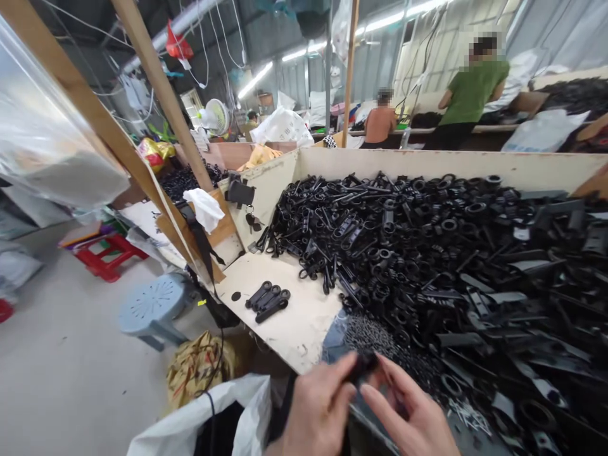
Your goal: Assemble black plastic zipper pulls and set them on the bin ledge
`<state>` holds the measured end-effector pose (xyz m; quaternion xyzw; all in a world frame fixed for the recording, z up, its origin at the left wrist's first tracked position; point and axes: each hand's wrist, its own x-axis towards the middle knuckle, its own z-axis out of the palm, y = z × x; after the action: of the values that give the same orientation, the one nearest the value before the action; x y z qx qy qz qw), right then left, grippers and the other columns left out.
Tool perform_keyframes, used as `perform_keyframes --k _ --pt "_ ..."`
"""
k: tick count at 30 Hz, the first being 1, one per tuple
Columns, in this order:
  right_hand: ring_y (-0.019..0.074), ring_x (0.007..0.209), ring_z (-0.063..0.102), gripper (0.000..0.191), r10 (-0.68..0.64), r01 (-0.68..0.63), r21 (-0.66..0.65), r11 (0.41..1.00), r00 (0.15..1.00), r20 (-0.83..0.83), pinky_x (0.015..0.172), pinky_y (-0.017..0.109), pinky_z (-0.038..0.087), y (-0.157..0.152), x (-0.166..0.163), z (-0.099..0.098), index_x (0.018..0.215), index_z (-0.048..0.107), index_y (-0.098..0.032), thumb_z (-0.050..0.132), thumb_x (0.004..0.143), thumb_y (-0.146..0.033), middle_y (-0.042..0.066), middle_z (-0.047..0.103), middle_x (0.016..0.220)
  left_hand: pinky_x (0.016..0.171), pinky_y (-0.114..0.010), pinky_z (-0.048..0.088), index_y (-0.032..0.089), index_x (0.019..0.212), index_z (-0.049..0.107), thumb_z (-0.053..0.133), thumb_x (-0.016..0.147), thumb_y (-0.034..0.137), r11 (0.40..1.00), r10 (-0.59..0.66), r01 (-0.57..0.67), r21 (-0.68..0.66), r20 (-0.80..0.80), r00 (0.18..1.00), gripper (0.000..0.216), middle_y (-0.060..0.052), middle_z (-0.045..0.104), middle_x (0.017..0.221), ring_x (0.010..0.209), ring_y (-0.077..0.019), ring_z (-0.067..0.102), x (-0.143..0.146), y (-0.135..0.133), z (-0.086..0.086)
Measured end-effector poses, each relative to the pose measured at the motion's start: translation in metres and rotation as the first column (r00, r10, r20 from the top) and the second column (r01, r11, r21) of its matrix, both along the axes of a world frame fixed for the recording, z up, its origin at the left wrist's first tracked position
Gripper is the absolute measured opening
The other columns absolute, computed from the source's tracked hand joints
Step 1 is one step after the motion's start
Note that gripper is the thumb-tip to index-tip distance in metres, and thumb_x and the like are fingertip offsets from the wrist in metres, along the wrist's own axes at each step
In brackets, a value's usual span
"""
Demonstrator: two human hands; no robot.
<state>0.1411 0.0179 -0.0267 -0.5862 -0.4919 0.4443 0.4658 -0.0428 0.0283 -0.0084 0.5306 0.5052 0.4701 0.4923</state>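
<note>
My left hand point(320, 408) and my right hand point(411, 415) meet at the bottom of the view, both pinching one small black plastic part point(365, 364) between their fingertips. A big heap of black plastic parts point(451, 266) fills the work table point(304, 316) just beyond them. Three assembled black pieces point(268, 301) lie side by side on the bare table corner, left of my hands. A pile of tiny black bits point(375, 339) lies right in front of my fingers.
A white bag point(199, 421) gapes below the table edge by my left hand. A grey plastic stool point(154, 307) and a red stool point(107, 253) stand on the floor at left. Wooden posts point(156, 82) slant up. Two people work at far tables.
</note>
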Motion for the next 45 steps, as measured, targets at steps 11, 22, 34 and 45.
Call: perform_keyframes --k 11,22,34,45 --pt "0.0179 0.084 0.074 0.026 0.063 -0.227 0.139 0.964 0.703 0.709 0.076 0.024 0.055 0.070 -0.008 0.029 0.103 0.076 -0.023 0.051 0.100 -0.026 0.003 0.078 0.095 0.090 -0.045 0.042 0.021 0.108 0.079 0.054 0.096 0.026 0.838 0.480 -0.021 0.546 -0.717 0.505 0.029 -0.016 0.073 0.109 0.097 -0.0319 0.061 -0.111 0.093 -0.043" --pt "0.0214 0.082 0.071 0.013 0.045 -0.066 -0.009 0.998 0.564 0.825 0.076 0.032 0.048 0.150 -0.009 0.040 0.080 0.074 -0.017 0.064 0.087 -0.012 0.007 0.076 0.088 0.103 -0.051 0.036 0.021 0.123 0.071 0.060 0.093 0.034 0.735 0.643 -0.089 0.672 -0.650 0.405 0.035 -0.016 0.063 0.127 0.117 -0.0353 0.055 -0.097 0.085 -0.039" --pt "0.0120 0.050 0.053 0.042 0.223 -0.176 -0.149 0.973 0.887 0.404 0.046 0.021 0.039 0.041 0.009 0.031 0.086 0.078 -0.012 0.053 0.094 -0.044 0.001 0.066 0.062 0.090 -0.034 0.051 0.018 0.117 0.069 0.073 0.085 0.050 0.917 0.079 0.158 -0.366 0.555 0.828 0.045 -0.009 0.076 0.102 0.100 -0.0237 0.067 0.039 0.056 0.004" --pt "0.0231 0.091 0.070 0.019 0.152 -0.175 -0.067 0.982 0.533 0.832 0.082 0.034 0.050 0.164 -0.032 0.037 0.107 0.071 -0.019 0.063 0.094 -0.031 0.009 0.068 0.113 0.063 -0.030 0.058 0.013 0.117 0.064 0.074 0.085 0.035 0.823 0.176 0.115 -0.556 0.442 0.880 0.040 -0.003 0.068 0.078 0.065 -0.0150 0.061 -0.004 0.054 0.000"
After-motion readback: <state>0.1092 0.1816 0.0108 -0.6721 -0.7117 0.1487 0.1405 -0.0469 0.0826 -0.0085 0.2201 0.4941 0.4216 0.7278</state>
